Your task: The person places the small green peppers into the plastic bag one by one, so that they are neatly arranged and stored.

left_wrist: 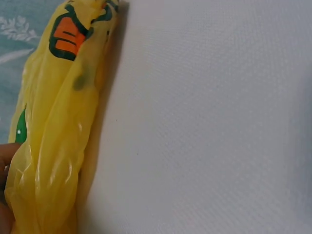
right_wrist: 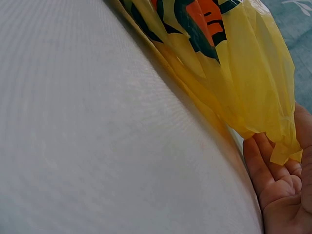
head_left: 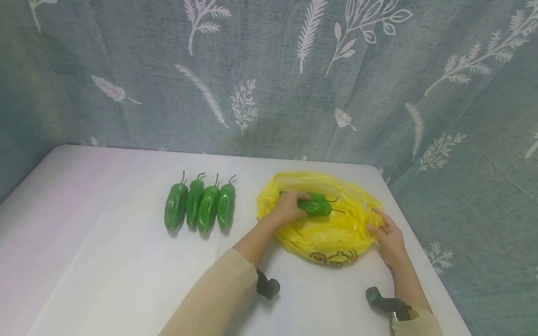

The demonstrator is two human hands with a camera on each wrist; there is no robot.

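A crumpled yellow plastic bag (head_left: pixel 323 238) with a dark and orange print lies spread on the table, its mouth facing up. Inside it, green chili peppers (head_left: pixel 315 208) lie side by side with their stems to the right. My left hand (head_left: pixel 289 207) reaches over the bag's left rim and grips the nearer pepper; its fingertips are partly hidden. At the bag's right edge, my right hand (head_left: pixel 390 237) pinches the plastic between thumb and fingers. In the right wrist view, a gathered corner of the bag (right_wrist: pixel 263 92) meets the fingers (right_wrist: pixel 261 163).
Several more green peppers (head_left: pixel 208 207) lie in a row to the left of the bag, stems pointing away. The white table (head_left: pixel 117 256) ends at a grey-green leaf-patterned curtain (head_left: pixel 269 93) behind and on the right. Dark wrist devices (head_left: pixel 268 285) sit on both forearms.
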